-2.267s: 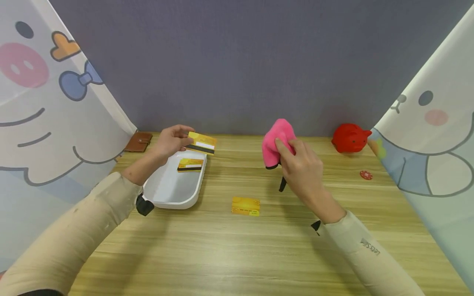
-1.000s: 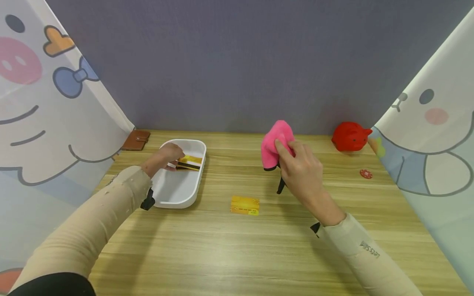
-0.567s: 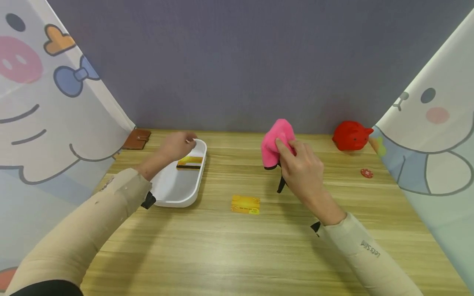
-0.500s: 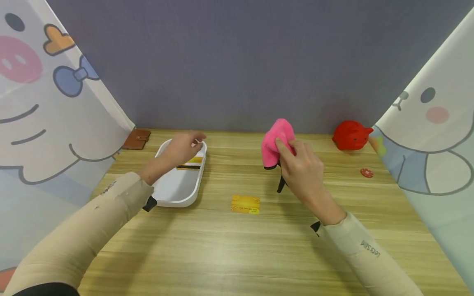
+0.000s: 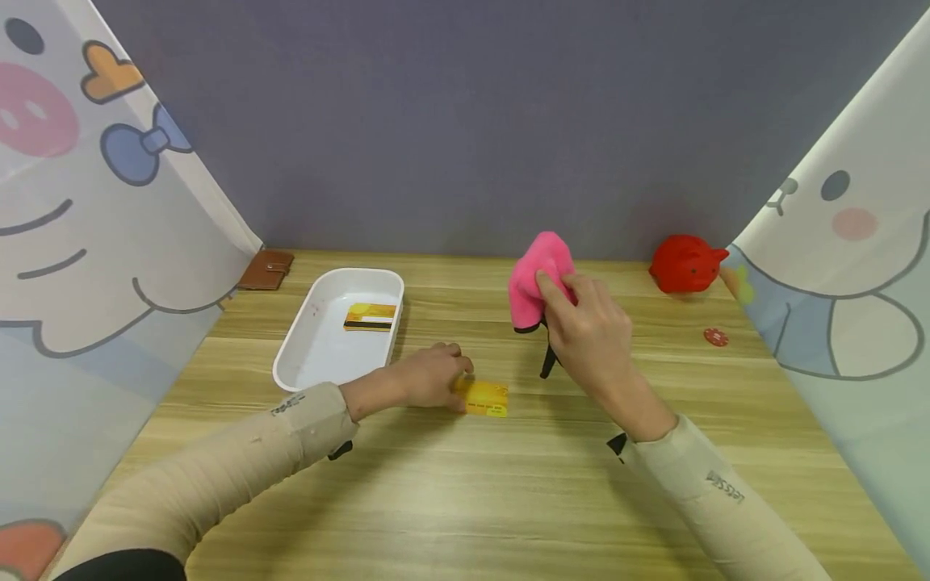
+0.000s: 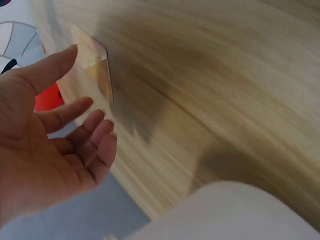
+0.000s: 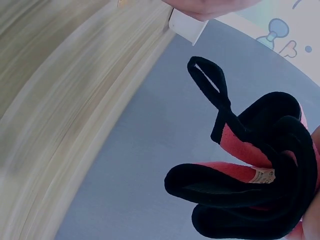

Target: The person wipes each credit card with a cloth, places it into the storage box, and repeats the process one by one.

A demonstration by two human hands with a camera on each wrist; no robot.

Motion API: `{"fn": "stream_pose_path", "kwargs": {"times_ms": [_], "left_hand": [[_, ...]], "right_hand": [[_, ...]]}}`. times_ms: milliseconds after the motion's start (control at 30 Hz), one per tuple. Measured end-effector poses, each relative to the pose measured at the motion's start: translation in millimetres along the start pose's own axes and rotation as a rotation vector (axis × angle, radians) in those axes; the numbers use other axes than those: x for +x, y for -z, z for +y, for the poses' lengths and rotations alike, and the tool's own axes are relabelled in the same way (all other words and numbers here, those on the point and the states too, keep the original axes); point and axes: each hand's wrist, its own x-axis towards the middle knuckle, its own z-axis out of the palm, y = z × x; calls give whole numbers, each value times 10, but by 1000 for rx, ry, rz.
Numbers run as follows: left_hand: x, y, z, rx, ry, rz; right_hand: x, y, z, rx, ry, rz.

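My left hand (image 5: 429,378) reaches over the table beside a yellow bank card (image 5: 487,399) lying flat on the wood. In the left wrist view its fingers are loosely bent, and the thumb (image 6: 55,67) sits by the card with a gap between thumb and fingers. My right hand (image 5: 597,331) pinches a pink cloth (image 5: 536,278) in mid-air. The right wrist view shows the cloth's folded black edging (image 7: 225,185), a hanging black loop (image 7: 209,82) and a small label. Yellow cards (image 5: 370,317) with dark stripes lie overlapped inside the white tray (image 5: 320,343).
A brown wallet (image 5: 266,270) lies at the table's back left corner. At the back right stands a red piggy bank (image 5: 686,265), with a red poker chip (image 5: 715,336) in front of it. A grey wall (image 5: 465,121) closes off the back, and printed curtains hang on both sides.
My left hand laid a yellow card into the white tray, let go of it, and moved right and nearer to the card on the table. My right hand keeps the cloth in place.
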Motion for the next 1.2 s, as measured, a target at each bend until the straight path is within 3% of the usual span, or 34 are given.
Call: {"fn": "stream_pose_path", "kwargs": {"times_ms": [200,667,1000,1200], "left_hand": [[70,-75,31,36,51,-38],[152,-73,68,12,37,-61],[179,-3,127,76,152,-101],[200,3,128,77,170,-115]], "right_hand": [[-8,1,7,2,-1,-2],[-11,-17,10,0,-10,-9],[-8,-34,4,12,-13,-17],[-18,-47,-3,11,-16,-20]]}}
